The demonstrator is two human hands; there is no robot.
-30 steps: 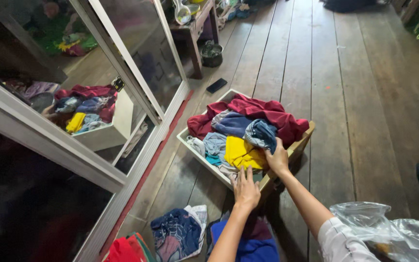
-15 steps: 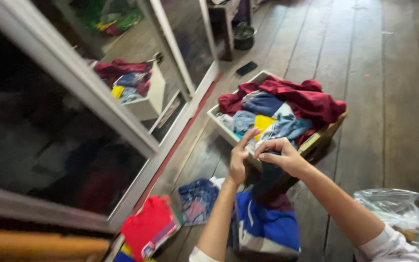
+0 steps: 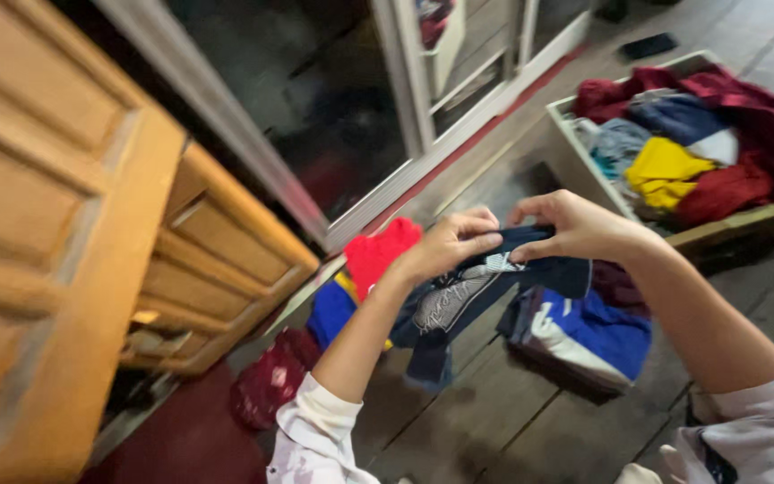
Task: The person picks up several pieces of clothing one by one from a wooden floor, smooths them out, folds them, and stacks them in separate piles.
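Note:
My left hand (image 3: 448, 242) and my right hand (image 3: 568, 226) both pinch the top edge of a dark navy garment (image 3: 468, 296) with a grey printed patch, held up in front of me above the floor. It hangs down from the two grips. Behind my right hand stands a white drawer (image 3: 584, 170) on the wooden floor, piled with clothes in maroon, blue, yellow and red. Under the held garment lies a blue and white folded piece (image 3: 589, 336).
Small folded stacks lie on the floor at left: a red piece (image 3: 382, 251), a blue and yellow one (image 3: 333, 309), a dark red one (image 3: 270, 381). A wooden cabinet (image 3: 73, 233) stands at left, mirrored sliding doors (image 3: 315, 108) behind. A black phone (image 3: 649, 45) lies far back.
The view swung left and down toward the cabinet. My hands came out of the drawer with the dark garment and now hold it up by its edge.

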